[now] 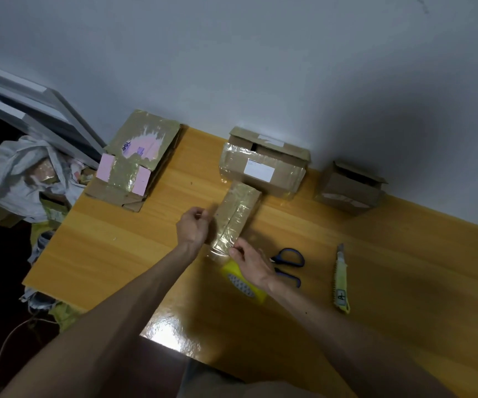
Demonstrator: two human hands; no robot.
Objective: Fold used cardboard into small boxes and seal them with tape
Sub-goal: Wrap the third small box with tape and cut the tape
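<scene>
A glossy yellow table (111,254) stands against a pale grey wall (289,67). Near its middle lies the small box (239,212), shiny with clear tape (217,255). At the box's nine o'clock our left hand (193,225) has its grip closed in a pinch, apparently on a strip of film. At six o'clock our right hand (250,262) pinches tape at the near end, above a yellow dispenser (245,282). If tension slackens, we judge the strip could wrinkle or stick to itself. Scissors (289,265) and a knife (342,280) lie at four o'clock, and a bigger box (263,168) sits at twelve.
</scene>
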